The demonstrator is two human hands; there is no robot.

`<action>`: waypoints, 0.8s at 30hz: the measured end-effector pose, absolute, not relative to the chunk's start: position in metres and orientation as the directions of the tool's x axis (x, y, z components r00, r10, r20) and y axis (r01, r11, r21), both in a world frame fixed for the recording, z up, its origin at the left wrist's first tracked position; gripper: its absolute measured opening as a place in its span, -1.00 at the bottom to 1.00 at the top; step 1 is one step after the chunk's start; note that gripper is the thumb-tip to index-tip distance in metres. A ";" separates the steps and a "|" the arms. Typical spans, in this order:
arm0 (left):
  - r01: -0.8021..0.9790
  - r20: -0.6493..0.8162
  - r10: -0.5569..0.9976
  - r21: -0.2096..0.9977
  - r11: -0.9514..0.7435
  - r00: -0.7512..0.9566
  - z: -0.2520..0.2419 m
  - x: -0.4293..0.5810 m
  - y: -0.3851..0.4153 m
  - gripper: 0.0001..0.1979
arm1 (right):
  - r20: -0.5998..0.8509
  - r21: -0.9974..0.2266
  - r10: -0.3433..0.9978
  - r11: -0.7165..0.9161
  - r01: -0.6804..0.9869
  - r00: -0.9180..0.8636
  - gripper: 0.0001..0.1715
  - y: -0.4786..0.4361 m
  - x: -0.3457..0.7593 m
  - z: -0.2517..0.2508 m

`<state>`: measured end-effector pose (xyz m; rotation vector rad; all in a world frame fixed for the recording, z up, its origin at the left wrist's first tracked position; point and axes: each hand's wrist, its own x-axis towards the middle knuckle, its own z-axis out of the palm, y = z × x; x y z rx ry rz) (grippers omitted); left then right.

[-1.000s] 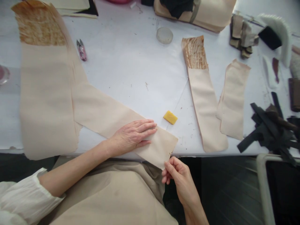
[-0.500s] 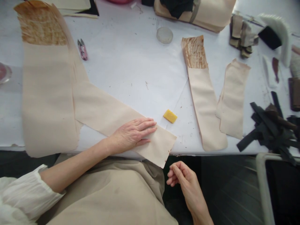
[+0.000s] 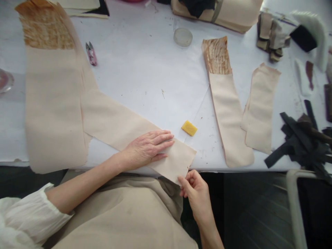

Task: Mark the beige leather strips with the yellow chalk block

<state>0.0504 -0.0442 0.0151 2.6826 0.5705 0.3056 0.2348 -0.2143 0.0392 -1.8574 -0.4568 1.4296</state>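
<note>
My left hand (image 3: 149,147) lies flat, palm down, on a long beige strip (image 3: 119,121) that runs diagonally to the table's front edge. At the strip's lower right end, which hangs a little over the edge, my right hand (image 3: 195,190) pinches the corner between thumb and fingers. The strip's other end runs under or beside a stack of wide beige pieces (image 3: 53,110) with a brown, streaked top. A yellow block (image 3: 189,128) rests on the white table just beyond the strip's end.
Pink-handled snips (image 3: 91,54) lie at the upper left, a round clear disc (image 3: 183,37) at the back. To the right are narrow beige pieces (image 3: 228,114), shorter ones (image 3: 261,110) and dark strips (image 3: 298,138). A pale-rimmed bin (image 3: 292,200) stands below the edge.
My right hand has moved up and left from below the strip's end to its corner and now pinches it. My left hand has stayed in place.
</note>
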 end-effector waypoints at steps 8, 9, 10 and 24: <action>0.330 0.138 0.421 0.423 -0.844 0.897 0.015 0.051 -0.043 -0.58 | -0.737 -0.676 0.651 -0.697 -0.242 0.182 -0.55 -0.216 0.239 0.046; 0.326 0.143 0.419 0.427 -0.843 0.897 0.015 0.051 -0.043 -0.58 | -0.737 -0.674 0.654 -0.699 -0.238 0.169 -0.54 -0.216 0.240 0.047; 0.323 0.147 0.419 0.432 -0.842 0.896 0.015 0.051 -0.043 -0.59 | -0.736 -0.675 0.659 -0.701 -0.229 0.155 -0.54 -0.216 0.240 0.048; 0.339 0.147 0.429 0.412 -0.845 0.891 0.014 0.049 -0.042 -0.58 | -0.676 -0.665 0.672 -0.733 0.144 0.301 -0.47 -0.257 0.262 0.038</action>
